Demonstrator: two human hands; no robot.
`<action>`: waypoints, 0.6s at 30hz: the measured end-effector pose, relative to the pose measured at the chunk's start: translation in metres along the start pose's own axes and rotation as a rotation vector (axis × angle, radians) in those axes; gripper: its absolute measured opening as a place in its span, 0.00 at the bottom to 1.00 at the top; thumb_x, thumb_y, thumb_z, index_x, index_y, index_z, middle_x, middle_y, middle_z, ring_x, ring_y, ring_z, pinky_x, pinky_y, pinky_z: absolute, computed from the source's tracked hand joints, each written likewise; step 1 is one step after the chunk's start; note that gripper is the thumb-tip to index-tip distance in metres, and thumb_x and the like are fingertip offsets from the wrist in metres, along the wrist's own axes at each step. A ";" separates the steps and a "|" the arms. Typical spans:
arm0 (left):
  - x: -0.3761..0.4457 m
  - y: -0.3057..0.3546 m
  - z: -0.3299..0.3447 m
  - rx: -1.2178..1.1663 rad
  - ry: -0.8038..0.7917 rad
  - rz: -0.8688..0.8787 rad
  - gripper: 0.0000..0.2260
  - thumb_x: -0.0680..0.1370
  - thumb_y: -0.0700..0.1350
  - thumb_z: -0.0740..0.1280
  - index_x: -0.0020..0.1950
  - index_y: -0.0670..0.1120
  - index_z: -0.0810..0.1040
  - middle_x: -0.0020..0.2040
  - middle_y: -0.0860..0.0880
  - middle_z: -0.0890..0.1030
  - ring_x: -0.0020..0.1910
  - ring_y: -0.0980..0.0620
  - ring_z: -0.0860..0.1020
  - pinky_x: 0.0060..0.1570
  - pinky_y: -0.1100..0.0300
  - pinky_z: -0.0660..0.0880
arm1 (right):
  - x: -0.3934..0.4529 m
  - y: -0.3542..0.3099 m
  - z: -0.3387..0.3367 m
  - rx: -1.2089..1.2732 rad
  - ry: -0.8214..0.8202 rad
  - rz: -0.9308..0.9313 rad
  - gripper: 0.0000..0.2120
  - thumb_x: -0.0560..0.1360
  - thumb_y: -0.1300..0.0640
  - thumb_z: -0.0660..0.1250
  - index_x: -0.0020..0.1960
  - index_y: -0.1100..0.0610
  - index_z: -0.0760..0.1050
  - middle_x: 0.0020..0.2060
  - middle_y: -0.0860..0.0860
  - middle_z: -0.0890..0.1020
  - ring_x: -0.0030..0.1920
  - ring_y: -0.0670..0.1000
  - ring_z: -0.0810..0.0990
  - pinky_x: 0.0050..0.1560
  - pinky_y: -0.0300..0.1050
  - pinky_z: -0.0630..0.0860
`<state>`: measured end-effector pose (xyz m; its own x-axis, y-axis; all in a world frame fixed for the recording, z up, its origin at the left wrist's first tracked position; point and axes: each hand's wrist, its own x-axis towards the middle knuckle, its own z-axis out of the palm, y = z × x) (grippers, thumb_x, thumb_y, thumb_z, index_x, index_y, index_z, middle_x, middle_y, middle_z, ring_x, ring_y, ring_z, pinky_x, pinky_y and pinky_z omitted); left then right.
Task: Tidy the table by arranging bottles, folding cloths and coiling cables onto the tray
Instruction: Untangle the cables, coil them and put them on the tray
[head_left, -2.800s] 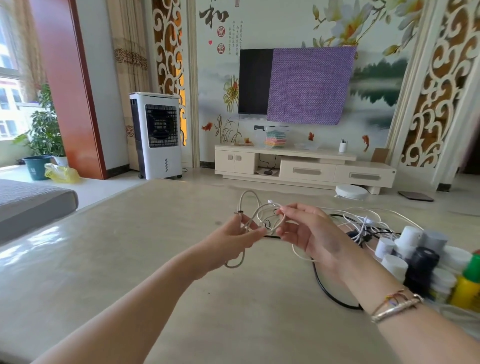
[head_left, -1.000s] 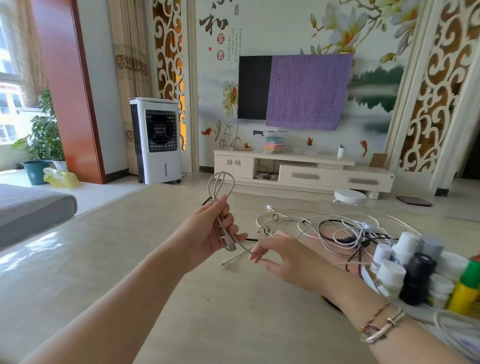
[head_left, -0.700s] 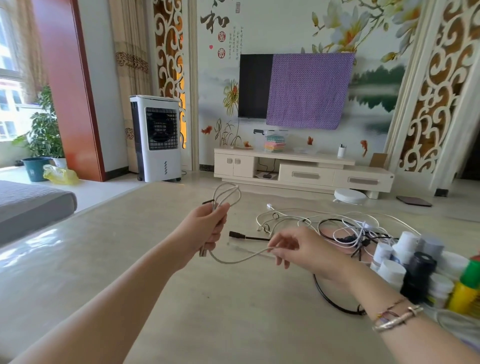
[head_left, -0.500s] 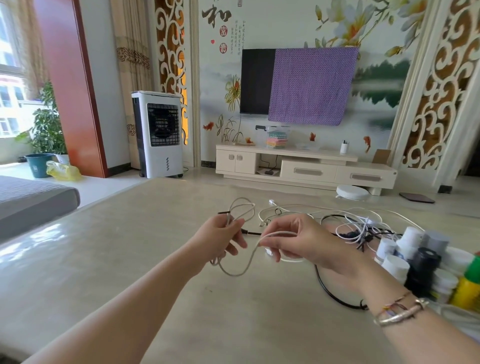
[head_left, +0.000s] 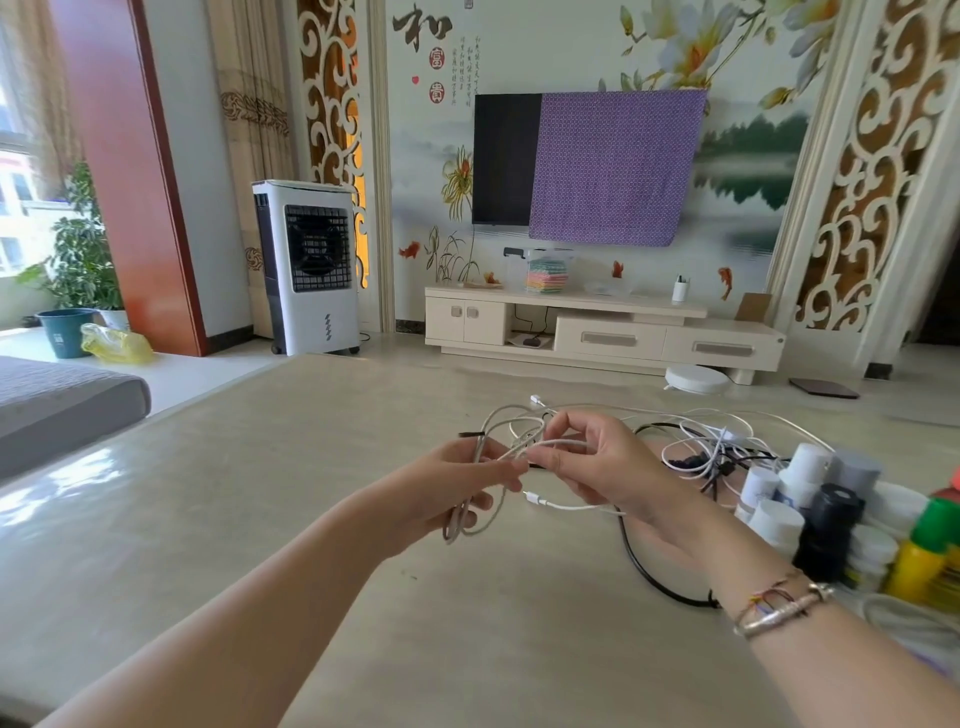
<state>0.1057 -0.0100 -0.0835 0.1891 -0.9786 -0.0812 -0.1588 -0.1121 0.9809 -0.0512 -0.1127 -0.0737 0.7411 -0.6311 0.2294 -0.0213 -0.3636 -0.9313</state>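
looping in both hands, the pale cable (head_left: 506, 447) forms loose coils.

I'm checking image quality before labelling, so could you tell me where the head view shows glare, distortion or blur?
Head view: window glare washes across the table at left; wide-angle distortion bends the room's edges and stretches the forearms; the left hand, right hand and white cable stay reasonably sharp.

Head camera — looking forward, downward over the table (head_left: 218, 519).
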 end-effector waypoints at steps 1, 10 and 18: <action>0.001 -0.001 0.000 0.015 0.011 0.009 0.09 0.75 0.50 0.71 0.50 0.46 0.78 0.39 0.54 0.80 0.34 0.56 0.70 0.32 0.64 0.66 | 0.000 0.000 -0.001 -0.004 -0.008 0.006 0.09 0.74 0.61 0.71 0.45 0.59 0.69 0.23 0.47 0.69 0.23 0.46 0.59 0.22 0.35 0.55; 0.010 -0.007 -0.009 0.195 0.322 0.112 0.10 0.76 0.51 0.69 0.40 0.45 0.77 0.35 0.52 0.80 0.37 0.56 0.76 0.38 0.70 0.69 | 0.002 0.008 -0.012 0.138 -0.057 -0.035 0.06 0.73 0.56 0.71 0.45 0.59 0.81 0.36 0.52 0.79 0.38 0.49 0.74 0.42 0.40 0.73; 0.001 0.005 0.000 0.050 0.263 0.121 0.18 0.69 0.55 0.75 0.42 0.44 0.72 0.29 0.50 0.71 0.29 0.52 0.71 0.32 0.61 0.74 | 0.006 0.009 -0.016 0.341 0.026 -0.027 0.14 0.77 0.59 0.64 0.55 0.68 0.77 0.34 0.49 0.77 0.34 0.47 0.70 0.40 0.42 0.68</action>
<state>0.1049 -0.0119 -0.0789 0.4097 -0.9078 0.0904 -0.2417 -0.0125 0.9703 -0.0570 -0.1306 -0.0759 0.7207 -0.6432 0.2586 0.2274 -0.1330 -0.9647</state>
